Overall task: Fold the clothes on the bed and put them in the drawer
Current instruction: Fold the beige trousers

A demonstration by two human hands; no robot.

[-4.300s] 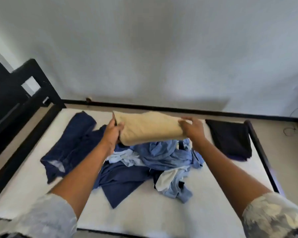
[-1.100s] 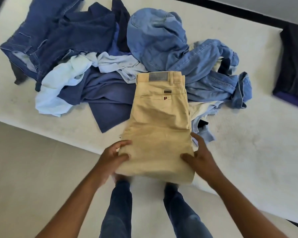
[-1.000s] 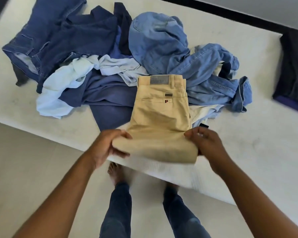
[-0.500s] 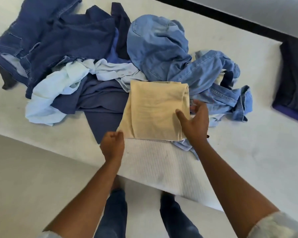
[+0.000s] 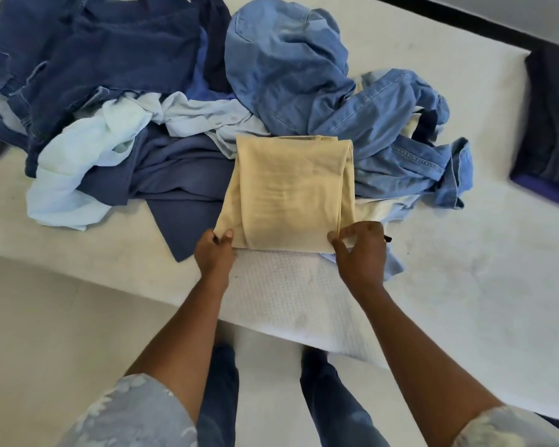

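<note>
My left side: the left grip is nearly closed, thumb and fingers pinching the near left corner of the tan trousers.
My right side: the right grip pinches the near right corner between thumb and forefinger, with the other fingers loosely spread.
Where the trousers lie: folded to a rough square on the bed, near its front edge. The far half rests on the pile of unfolded clothes, not on flat mattress.
Risk, layers: I hold only the corners, and I cannot tell whether each pinch takes every layer. If it has just the top one, a lift would let the fold fall open.
Risk, sag: lifted by two corners, the unsupported far end would probably droop and unroll. A flat palm underneath looks safer.
Risk, snag: the far edge touches the light denim jeans, and the left edge overlaps a navy garment. Dragging could pull those along.
Risk, uneven fold: the left flap sticks out wider than the rest, so the bundle may sit crooked in the drawer, which is not in view.
</note>
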